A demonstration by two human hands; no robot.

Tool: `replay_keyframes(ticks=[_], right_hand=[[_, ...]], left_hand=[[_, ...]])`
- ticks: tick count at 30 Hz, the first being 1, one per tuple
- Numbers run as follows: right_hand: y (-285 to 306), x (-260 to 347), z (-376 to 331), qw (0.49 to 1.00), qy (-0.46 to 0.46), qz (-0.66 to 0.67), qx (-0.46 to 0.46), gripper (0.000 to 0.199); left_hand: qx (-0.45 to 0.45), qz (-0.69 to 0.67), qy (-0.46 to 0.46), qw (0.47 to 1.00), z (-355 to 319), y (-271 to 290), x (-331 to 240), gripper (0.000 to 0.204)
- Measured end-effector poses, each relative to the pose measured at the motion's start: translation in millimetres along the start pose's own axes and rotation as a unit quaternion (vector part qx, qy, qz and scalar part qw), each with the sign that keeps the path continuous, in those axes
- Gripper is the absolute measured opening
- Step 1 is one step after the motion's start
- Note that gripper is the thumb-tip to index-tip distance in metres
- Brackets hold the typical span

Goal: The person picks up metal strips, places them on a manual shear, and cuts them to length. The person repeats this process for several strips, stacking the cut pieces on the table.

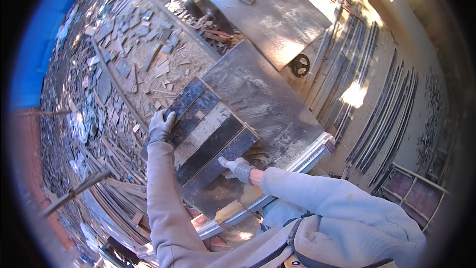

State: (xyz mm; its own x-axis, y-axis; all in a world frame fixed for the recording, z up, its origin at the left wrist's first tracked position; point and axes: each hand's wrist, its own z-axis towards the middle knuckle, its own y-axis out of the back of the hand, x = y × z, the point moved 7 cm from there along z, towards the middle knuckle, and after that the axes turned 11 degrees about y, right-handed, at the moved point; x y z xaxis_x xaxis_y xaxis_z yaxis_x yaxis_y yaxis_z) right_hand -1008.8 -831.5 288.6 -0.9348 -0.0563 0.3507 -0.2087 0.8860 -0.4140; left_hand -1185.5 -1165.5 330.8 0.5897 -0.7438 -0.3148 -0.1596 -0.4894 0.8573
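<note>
A flat bundle of dark and pale wooden boards (208,131) lies on a grey metal saw table (267,99). My left hand (161,126), in a grey glove, grips the boards' left edge. My gloved right hand (237,167) rests on the near end of the boards, fingers pressed flat against the wood. Both arms wear grey sleeves.
A black handwheel (300,65) sits on the table's far side. Scrap wood offcuts and sawdust (134,54) cover the ground to the left. Long dark planks (382,104) lie in rows on the right. A second metal plate (267,15) extends beyond the table.
</note>
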Motion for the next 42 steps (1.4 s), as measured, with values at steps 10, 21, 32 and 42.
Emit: replay_keyframes(ticks=[10,21,32,42], right_hand=[[22.2,25.5,-70.3,0.990,-0.020,0.016,0.141,0.057],[433.7,-99.7,-278.9,0.816,0.256,-0.239,-0.460,0.044],[504.8,-671.7,-376.7,0.844,-0.226,-0.349,-0.340,0.028],[339.5,-803.0,-414.7,0.702,-0.183,0.236,-0.646,0.041]], left_hand=[[-0.148,0.120,-0.062,0.980,13.7,-3.9,0.4,0.055],[-0.067,-0.339,-0.259,0.902,-282.9,-193.9,-281.2,0.047],[0.368,0.024,-0.187,0.911,-527.6,-425.2,-332.2,0.016],[0.239,0.608,-0.530,0.541,-523.5,-529.1,-384.1,0.007]])
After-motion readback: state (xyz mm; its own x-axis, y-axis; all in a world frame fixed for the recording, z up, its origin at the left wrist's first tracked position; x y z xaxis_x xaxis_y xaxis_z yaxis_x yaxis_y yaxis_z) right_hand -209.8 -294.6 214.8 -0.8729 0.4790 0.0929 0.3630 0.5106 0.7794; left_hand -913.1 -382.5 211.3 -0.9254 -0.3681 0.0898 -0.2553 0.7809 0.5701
